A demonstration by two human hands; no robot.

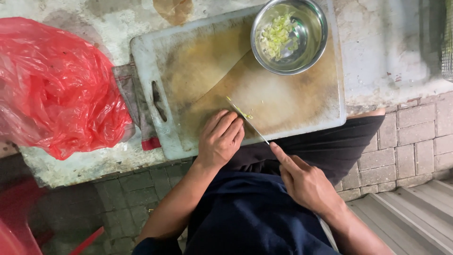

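A stained white cutting board (198, 61) lies on a rough concrete counter. My left hand (220, 138) rests curled at the board's near edge, its fingertips against a small bit of green vegetable (244, 113). My right hand (304, 182) grips a thin knife (247, 120), index finger along its spine, the blade angled up-left with its tip on the board beside my left fingers. A steel bowl (309, 45) holding chopped pale green pieces (278, 33) sits on the board's far right corner.
A crumpled red plastic bag (56, 87) fills the counter's left side. A cloth (134, 101) pokes out from under the board's left edge. Brick paving (415, 141) and a step lie to the right below the counter.
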